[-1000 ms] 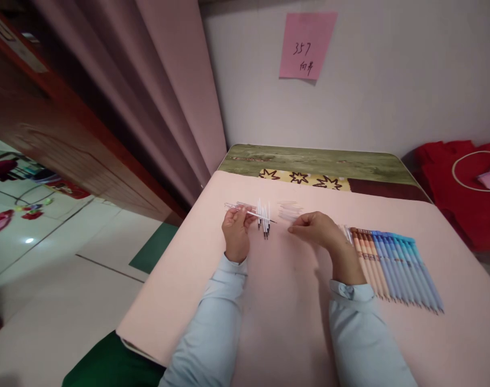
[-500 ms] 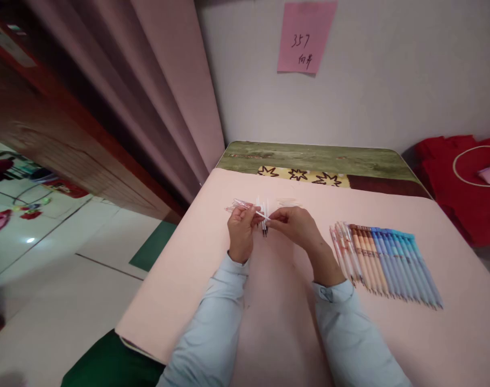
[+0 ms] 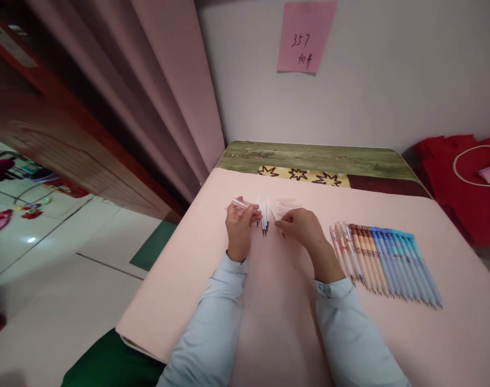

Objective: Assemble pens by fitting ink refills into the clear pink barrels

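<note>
My left hand (image 3: pixel 240 224) is closed round a clear, pinkish pen barrel (image 3: pixel 240 203), which sticks out past the fingers to the upper left. Several white pen refills (image 3: pixel 264 215) with dark tips lie side by side on the table between my hands. Just right of them, my right hand (image 3: pixel 299 226) pinches a thin white refill (image 3: pixel 274 214), its lower part mostly covered by the fingers. Beyond that hand lies a small pile of pale, see-through slender pieces (image 3: pixel 287 204), whose exact kind I cannot make out.
To the right lies a row of finished-looking pens (image 3: pixel 385 263) in pink, brown, blue and turquoise. The pink-covered table (image 3: pixel 196 279) ends at a green wood-patterned strip (image 3: pixel 309 152) by the wall. Red cloth (image 3: pixel 454 188) lies beyond the right edge, a curtain (image 3: pixel 168 80) hangs left.
My hands have drawn apart. The right one has moved slightly right with a white refill, away from the left hand. The pen barrel stays in my left hand.
</note>
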A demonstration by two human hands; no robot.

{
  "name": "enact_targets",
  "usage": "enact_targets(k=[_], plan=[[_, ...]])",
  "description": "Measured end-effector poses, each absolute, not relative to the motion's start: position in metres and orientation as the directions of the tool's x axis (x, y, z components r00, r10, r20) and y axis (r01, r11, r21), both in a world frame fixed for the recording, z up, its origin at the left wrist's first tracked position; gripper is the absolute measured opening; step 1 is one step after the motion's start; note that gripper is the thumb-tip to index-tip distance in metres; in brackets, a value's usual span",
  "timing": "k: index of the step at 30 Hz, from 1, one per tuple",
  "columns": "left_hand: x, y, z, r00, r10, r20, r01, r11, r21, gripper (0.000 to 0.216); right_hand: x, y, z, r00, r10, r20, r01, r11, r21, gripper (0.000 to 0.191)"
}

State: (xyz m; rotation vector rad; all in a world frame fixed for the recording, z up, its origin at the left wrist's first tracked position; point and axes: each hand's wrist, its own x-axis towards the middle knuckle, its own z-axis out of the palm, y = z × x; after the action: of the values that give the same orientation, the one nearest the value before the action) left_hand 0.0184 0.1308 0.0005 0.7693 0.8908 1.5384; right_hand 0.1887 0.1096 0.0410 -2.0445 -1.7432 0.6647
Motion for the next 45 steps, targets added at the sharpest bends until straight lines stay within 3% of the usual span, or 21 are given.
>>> enact_targets(k=[3, 5, 7, 9, 12, 17, 23, 27, 33, 45], plan=[[0.022, 0.127, 0.004, -0.147, 0.987, 0.061, -0.39, -0.115, 0.913, 0.076, 0.179, 0.111, 0.039, 0.189, 0.981, -0.033, 0.714, -0.16, -0.682, 0.026], [0.023, 0.124, 0.006, -0.138, 0.985, 0.107, -0.314, -0.146, 0.938, 0.075, 0.171, 0.111, 0.037, 0.197, 0.975, -0.103, 0.481, -0.188, -0.856, 0.031], [0.024, 0.121, 0.007, -0.113, 0.979, 0.171, -0.212, -0.192, 0.958, 0.071, 0.161, 0.111, 0.033, 0.122, 0.963, -0.242, 0.151, -0.259, -0.954, 0.033], [0.024, 0.118, 0.008, -0.06, 0.969, 0.238, -0.086, -0.243, 0.966, 0.066, 0.151, 0.112, 0.029, 0.003, 0.944, -0.329, -0.118, -0.326, -0.938, 0.033], [0.025, 0.115, 0.01, 0.02, 0.95, 0.313, 0.088, -0.314, 0.946, 0.065, 0.141, 0.114, 0.022, -0.079, 0.93, -0.359, -0.304, -0.366, -0.88, 0.032], [0.025, 0.114, 0.011, -0.024, 0.921, 0.388, 0.223, -0.373, 0.901, 0.063, 0.142, 0.116, 0.018, -0.095, 0.923, -0.373, -0.331, -0.383, -0.862, 0.025], [0.025, 0.114, 0.011, -0.07, 0.933, 0.354, 0.164, -0.339, 0.926, 0.055, 0.147, 0.116, 0.019, -0.091, 0.92, -0.382, -0.351, -0.388, -0.852, 0.023], [0.026, 0.116, 0.013, -0.122, 0.958, 0.261, 0.035, -0.259, 0.965, 0.055, 0.15, 0.117, 0.021, -0.115, 0.9, -0.42, -0.434, -0.426, -0.794, 0.027], [0.02, 0.124, 0.011, -0.175, 0.98, 0.095, -0.339, -0.15, 0.929, 0.063, 0.157, 0.118, 0.031, -0.201, 0.868, -0.454, -0.504, -0.489, -0.712, 0.034], [0.003, 0.133, 0.007, -0.176, 0.984, 0.002, -0.587, -0.107, 0.802, 0.048, 0.161, 0.116, 0.027, -0.168, 0.922, -0.348, -0.487, -0.385, -0.784, 0.008]])
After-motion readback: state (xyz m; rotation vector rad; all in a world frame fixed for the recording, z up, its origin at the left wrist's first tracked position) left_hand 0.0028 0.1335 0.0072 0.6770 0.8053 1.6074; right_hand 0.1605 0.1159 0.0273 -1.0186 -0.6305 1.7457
